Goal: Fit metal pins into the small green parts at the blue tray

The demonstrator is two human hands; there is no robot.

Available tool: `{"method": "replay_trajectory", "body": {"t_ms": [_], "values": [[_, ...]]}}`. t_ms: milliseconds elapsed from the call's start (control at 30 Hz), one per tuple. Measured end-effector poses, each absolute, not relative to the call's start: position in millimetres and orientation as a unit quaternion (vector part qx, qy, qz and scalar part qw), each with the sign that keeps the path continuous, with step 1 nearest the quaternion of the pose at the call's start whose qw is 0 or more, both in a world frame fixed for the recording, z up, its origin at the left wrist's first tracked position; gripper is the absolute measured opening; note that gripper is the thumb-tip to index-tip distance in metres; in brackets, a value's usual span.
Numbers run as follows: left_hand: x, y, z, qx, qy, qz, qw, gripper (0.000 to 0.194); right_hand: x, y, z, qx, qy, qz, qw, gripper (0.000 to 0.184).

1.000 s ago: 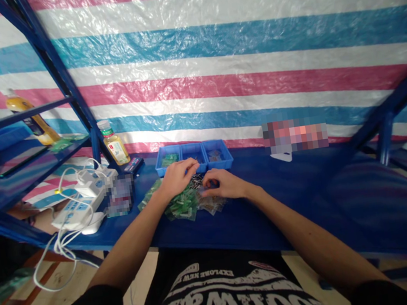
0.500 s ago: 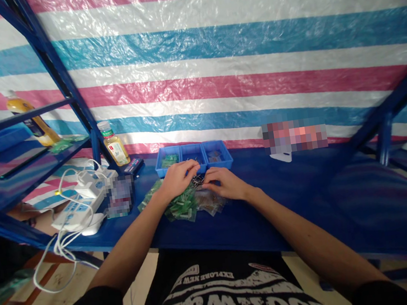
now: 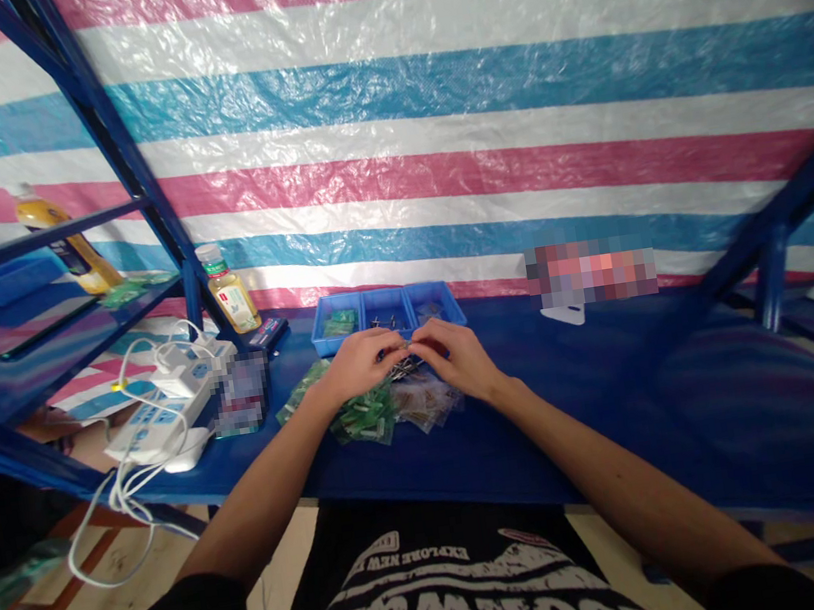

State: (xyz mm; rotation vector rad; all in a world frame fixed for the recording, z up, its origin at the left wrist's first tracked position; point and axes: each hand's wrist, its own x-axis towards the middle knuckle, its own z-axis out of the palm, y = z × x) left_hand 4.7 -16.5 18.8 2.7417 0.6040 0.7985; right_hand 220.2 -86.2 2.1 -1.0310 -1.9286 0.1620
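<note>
My left hand (image 3: pixel 366 361) and my right hand (image 3: pixel 451 352) meet just in front of the blue divided tray (image 3: pixel 319 341), fingertips pinched close together. Whatever sits between them is too small to make out. Below the fingers lies a heap of small dark metal pieces (image 3: pixel 405 370), partly covered by my hands. Green packets (image 3: pixel 367 420) spread under and beside my left wrist. Clear little bags (image 3: pixel 425 401) with brownish contents lie below my right hand. The tray's left compartment holds green packets, the middle one dark metal pieces, the right one clear bags.
On the left, a white power strip (image 3: pixel 144 428) with tangled cables lies near a small bottle (image 3: pixel 231 294) and a dark blue box (image 3: pixel 267 337). A blue metal post (image 3: pixel 120 153) rises there. A white tag (image 3: pixel 564 313) lies at the back right of the blue table (image 3: pixel 545 427).
My right hand has lifted from the pile and moved up and slightly left, its fingertips now meeting those of my left hand. More of the clear bags shows.
</note>
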Motion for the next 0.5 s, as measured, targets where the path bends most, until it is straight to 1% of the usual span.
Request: {"method": "replay_trajectory", "body": {"t_ms": [100, 233, 500], "values": [[3.4, -14.7, 18.1, 0.937, 0.2, 0.263, 0.111, 0.034, 218.7, -85.1, 0.2, -0.402, -0.799, 0.067, 0.442, 0.023], [2.7, -14.1, 18.6, 0.943, 0.194, 0.245, 0.11, 0.038, 217.6, -84.2, -0.4, -0.391, -0.808, 0.07, 0.435, 0.026], [5.1, -19.0, 23.6, 0.932, 0.189, 0.276, 0.135, 0.032, 217.3, -84.9, -0.3, -0.416, -0.787, 0.063, 0.451, 0.02]]}}
